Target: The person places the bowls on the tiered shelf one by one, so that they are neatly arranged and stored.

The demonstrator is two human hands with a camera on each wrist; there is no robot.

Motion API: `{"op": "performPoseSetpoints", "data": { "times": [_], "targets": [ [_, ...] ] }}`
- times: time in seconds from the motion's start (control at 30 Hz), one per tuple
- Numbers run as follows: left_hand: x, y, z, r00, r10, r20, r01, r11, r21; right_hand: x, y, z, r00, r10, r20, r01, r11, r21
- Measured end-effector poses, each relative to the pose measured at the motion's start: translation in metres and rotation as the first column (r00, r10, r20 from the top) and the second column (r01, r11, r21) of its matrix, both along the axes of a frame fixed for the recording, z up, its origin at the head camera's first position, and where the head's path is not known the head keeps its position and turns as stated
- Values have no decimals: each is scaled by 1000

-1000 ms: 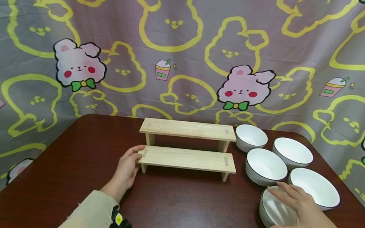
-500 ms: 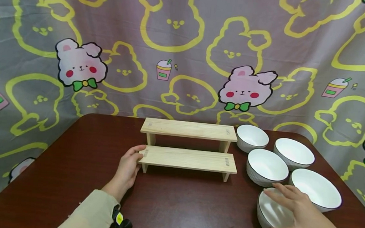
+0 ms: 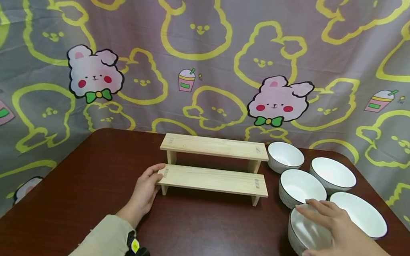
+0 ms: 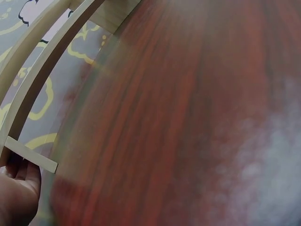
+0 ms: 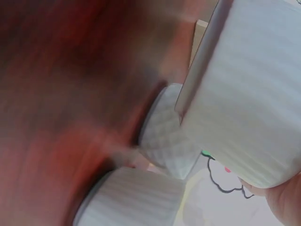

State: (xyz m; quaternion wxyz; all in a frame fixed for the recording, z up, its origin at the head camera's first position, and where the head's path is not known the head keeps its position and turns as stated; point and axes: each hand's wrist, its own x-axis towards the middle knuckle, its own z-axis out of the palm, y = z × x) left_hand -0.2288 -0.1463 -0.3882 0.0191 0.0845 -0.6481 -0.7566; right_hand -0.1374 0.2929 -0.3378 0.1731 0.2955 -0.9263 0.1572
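A two-tier wooden display shelf [image 3: 211, 179] stands in the middle of the table, near its far edge. My left hand [image 3: 143, 191] grips the left end of its lower step, the thumb lying near the top edge. The left wrist view shows the fingers [image 4: 30, 181] beside the shelf's leg [image 4: 33, 154]. At the right, my right hand [image 3: 348, 237] holds a white bowl [image 3: 303, 234] with a dark rim, thumb on the near side and fingers across the far rim. In the right wrist view the ribbed bowl [image 5: 244, 94] appears raised off the table, its foot clear of the surface.
Several white bowls stand at the right: one by the shelf's upper step [image 3: 286, 155], a patterned bowl [image 3: 301, 187], one at the far right [image 3: 333, 172] and a wide bowl [image 3: 361, 212]. A cartoon-print curtain [image 3: 223, 73] hangs behind the dark red table [image 3: 200, 228].
My right hand has gripped the nearest bowl, shifted it slightly left and raised it a little. My left hand keeps its hold on the shelf, and the head view has turned slightly.
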Motion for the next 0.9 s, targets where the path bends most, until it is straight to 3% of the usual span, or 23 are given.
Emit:
{"op": "performPoseSetpoints", "data": {
  "times": [0.47, 0.9],
  "targets": [
    [-2, -2, -7, 999, 5, -35, -6, 1000, -20, -13, -10, 32, 997, 55, -45, -54, 998, 36],
    [-3, -5, -13, 998, -19, -61, 20, 1000, 17, -25, -23, 62, 996, 85, 2, -85, 996, 37]
  ]
}}
